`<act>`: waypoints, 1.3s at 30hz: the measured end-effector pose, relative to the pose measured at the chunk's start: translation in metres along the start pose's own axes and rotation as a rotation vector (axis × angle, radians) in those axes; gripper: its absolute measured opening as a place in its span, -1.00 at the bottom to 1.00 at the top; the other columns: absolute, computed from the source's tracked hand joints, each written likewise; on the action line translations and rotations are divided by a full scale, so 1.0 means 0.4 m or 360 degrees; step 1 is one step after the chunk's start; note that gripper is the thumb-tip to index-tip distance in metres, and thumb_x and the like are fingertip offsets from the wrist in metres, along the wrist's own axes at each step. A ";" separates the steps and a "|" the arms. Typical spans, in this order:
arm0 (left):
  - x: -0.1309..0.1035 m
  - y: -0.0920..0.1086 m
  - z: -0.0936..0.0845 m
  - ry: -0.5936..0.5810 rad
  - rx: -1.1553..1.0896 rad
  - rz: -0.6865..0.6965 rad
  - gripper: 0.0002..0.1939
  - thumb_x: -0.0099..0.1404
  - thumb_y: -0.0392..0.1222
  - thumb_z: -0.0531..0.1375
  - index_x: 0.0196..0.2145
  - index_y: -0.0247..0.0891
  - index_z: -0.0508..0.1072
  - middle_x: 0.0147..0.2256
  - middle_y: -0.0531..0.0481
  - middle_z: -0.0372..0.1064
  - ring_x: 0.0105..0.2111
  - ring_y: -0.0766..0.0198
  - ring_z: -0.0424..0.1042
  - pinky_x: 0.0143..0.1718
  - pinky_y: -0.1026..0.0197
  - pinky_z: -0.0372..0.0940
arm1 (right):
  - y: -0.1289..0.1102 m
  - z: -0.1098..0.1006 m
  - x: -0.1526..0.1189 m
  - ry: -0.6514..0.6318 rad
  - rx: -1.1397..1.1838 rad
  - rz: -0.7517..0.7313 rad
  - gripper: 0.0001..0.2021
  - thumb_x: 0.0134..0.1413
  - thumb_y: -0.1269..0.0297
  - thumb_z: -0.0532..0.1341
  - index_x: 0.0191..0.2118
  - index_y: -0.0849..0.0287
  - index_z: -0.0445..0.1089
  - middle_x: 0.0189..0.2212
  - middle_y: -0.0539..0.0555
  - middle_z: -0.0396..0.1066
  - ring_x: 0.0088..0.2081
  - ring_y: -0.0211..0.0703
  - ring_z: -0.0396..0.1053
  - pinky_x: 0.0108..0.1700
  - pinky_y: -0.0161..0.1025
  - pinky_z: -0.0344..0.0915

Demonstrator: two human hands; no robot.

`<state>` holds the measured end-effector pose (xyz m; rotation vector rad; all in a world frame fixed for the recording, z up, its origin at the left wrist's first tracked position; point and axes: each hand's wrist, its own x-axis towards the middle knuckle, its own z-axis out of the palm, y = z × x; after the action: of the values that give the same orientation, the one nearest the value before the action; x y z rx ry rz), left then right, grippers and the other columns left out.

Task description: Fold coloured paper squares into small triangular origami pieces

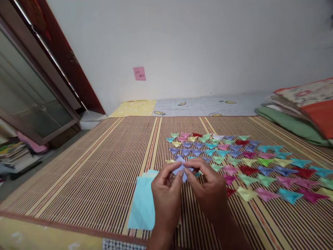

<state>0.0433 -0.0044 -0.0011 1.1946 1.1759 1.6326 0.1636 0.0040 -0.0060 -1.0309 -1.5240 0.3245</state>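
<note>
Between my two hands is a small piece of lavender folded paper [181, 168], pointed at top and bottom. My left hand [168, 187] pinches its left side with thumb and fingers. On the other side, my right hand [208, 185] has its thumb pressed on the front of the paper and its fingers behind the right edge. Part of the paper is covered by my fingers. Below my left hand lies a stack of light blue paper sheets [142, 205], partly hidden by that hand. Rows of folded paper pieces [247, 193] in many colours spread out beyond and right of my right hand.
A striped mat [85, 173] lies beneath everything. Folded bedding [299, 125] is piled at the right edge. A pink note [139, 73] sticks to the white wall [195, 45]. At the far left, a stack of books [15, 156] stands near a glass-panelled door [33, 90].
</note>
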 end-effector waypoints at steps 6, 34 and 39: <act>-0.003 -0.011 0.004 -0.0068 0.0033 0.0063 -0.89 0.27 -0.31 0.30 -0.24 -0.21 0.62 -0.23 -0.07 0.58 -0.20 0.16 0.57 -0.11 0.16 0.43 | 0.008 0.002 -0.002 -0.0028 0.0108 0.0281 -0.84 0.23 0.30 0.29 -0.08 0.09 0.51 -0.28 0.03 0.53 -0.26 -0.11 0.48 -0.21 -0.20 0.40; -0.002 -0.001 -0.002 -0.0409 0.0328 0.0276 -0.81 0.27 -0.44 0.21 -0.44 -0.22 0.48 -0.40 0.07 0.47 -0.35 0.30 0.46 -0.27 0.28 0.30 | -0.004 -0.045 0.032 -0.0236 0.0244 0.0323 -0.83 0.21 0.33 0.27 -0.42 0.14 0.51 -0.48 -0.04 0.36 -0.43 -0.23 0.28 -0.37 -0.25 0.18; 0.006 0.013 -0.022 -0.0555 -0.0057 -0.0231 -0.94 0.27 -0.23 0.31 -0.33 -0.20 0.47 -0.46 0.13 0.39 -0.46 0.35 0.33 -0.43 0.34 0.21 | 0.014 -0.047 0.033 -0.0240 0.0438 0.0472 -0.82 0.15 0.29 0.28 -0.48 0.15 0.45 -0.52 -0.07 0.28 -0.45 -0.24 0.21 -0.37 -0.25 0.14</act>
<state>0.0340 -0.0054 0.0036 1.2785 0.9819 1.2704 0.1844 0.0104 0.0035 -1.0277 -1.4094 0.8135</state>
